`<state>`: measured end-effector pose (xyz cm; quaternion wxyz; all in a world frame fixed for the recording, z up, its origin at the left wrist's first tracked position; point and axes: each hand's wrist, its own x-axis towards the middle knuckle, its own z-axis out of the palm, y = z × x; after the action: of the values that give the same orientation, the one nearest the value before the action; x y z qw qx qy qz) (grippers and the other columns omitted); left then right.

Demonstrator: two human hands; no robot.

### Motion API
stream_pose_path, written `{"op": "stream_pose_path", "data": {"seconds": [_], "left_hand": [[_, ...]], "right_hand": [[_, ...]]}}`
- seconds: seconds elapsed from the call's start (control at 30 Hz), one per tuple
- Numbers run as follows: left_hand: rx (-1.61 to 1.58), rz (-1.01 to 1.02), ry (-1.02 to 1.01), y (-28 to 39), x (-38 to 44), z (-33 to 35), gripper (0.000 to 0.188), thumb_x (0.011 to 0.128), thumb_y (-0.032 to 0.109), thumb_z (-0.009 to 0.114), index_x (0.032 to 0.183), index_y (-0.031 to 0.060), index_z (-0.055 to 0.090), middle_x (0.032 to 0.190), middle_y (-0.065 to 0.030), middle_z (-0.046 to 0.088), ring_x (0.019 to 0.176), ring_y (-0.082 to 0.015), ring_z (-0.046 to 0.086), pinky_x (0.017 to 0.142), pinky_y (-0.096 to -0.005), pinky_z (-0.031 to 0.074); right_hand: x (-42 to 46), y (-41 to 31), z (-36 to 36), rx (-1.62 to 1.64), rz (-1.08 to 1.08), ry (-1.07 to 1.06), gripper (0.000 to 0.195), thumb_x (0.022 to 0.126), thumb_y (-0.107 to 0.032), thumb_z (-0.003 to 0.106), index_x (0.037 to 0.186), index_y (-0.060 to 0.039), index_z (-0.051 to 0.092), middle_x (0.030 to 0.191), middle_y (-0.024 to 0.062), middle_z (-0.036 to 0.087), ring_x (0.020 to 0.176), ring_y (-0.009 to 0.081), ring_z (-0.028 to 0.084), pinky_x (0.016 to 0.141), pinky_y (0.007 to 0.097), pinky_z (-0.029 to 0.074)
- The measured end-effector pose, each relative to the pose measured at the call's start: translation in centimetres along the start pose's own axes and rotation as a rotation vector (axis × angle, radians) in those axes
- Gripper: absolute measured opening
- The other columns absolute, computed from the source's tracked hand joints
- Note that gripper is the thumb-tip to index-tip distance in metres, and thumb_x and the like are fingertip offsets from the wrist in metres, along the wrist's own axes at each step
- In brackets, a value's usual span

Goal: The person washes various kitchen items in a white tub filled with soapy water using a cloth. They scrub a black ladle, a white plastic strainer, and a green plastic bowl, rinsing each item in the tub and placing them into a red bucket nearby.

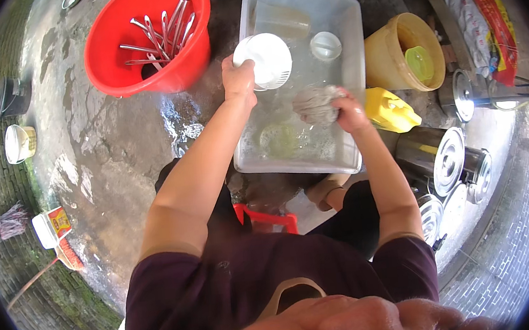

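My left hand (240,77) grips a round white plastic container (270,61) with slots along one edge, tilted above a translucent plastic tub (245,159). In my right hand (351,114) is a bunched grey-white cloth (317,106), slightly blurred, over the water. A small clear round vessel (325,46) sits in the tub's far right part. Near the far wall, a translucent container (281,19) lies partly under the water. Beneath the surface at the near end shows a blurry yellow-green round item (279,140).
A red basin (151,83) holds several metal utensils (166,36). Right of the tub stand a cream bucket (380,53), a yellow jerrycan (390,110) and lidded steel pots (448,161). A red plastic stool (274,219) is beneath me. Far left are a brush broom (69,255) and mop (11,222).
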<state>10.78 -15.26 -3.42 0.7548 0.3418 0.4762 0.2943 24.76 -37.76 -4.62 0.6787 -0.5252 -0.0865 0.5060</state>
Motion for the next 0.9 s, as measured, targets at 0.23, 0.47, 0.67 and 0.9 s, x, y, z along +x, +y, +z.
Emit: {"op": "stream_pose_path", "data": {"seconds": [0.23,0.47,0.67,0.9], "left_hand": [[-0.035,-0.300,-0.196,-1.3,-5.3,2.5,0.062,0.085,0.001,0.041,0.141,0.0210,0.022,0.127,-0.0117,0.047,0.112,-0.0292,0.049,0.084,-0.0499,0.046],[-0.123,-0.144,-0.351,-5.6,-5.4,2.7,0.056,0.088,0.004,0.040,0.141,0.0129,0.025,0.118,-0.0181,0.053,0.098,-0.0287,0.060,0.076,-0.0412,0.054],[0.688,0.515,-0.354,-6.3,-7.1,3.2,0.053,0.080,0.005,0.051,0.132,0.0084,0.042,0.115,-0.0207,0.054,0.103,-0.0297,0.056,0.086,-0.0368,0.046],[1.058,1.031,-0.433,-3.5,-7.8,4.8,0.039,0.075,0.020,0.069,0.113,0.0144,0.060,0.095,-0.0163,0.060,0.090,-0.0332,0.059,0.079,-0.0380,0.048]], "right_hand": [[-7.7,-6.2,9.3,0.253,-0.429,0.224,0.036,0.083,-0.023,0.063,0.114,-0.0077,0.051,0.110,0.0100,0.059,0.102,0.0238,0.057,0.088,0.0391,0.048],[-3.4,1.7,8.8,-1.151,-0.810,0.103,0.051,0.076,-0.007,0.060,0.124,-0.0126,0.046,0.105,0.0104,0.054,0.099,0.0288,0.056,0.087,0.0355,0.047],[-0.2,2.7,6.1,-1.084,-0.377,0.404,0.041,0.078,-0.019,0.059,0.116,-0.0040,0.054,0.106,0.0237,0.056,0.098,0.0377,0.056,0.086,0.0386,0.046],[0.8,3.8,4.8,-0.548,-0.031,0.297,0.043,0.082,-0.027,0.058,0.113,0.0024,0.055,0.104,0.0233,0.061,0.096,0.0301,0.059,0.083,0.0376,0.045]]}}
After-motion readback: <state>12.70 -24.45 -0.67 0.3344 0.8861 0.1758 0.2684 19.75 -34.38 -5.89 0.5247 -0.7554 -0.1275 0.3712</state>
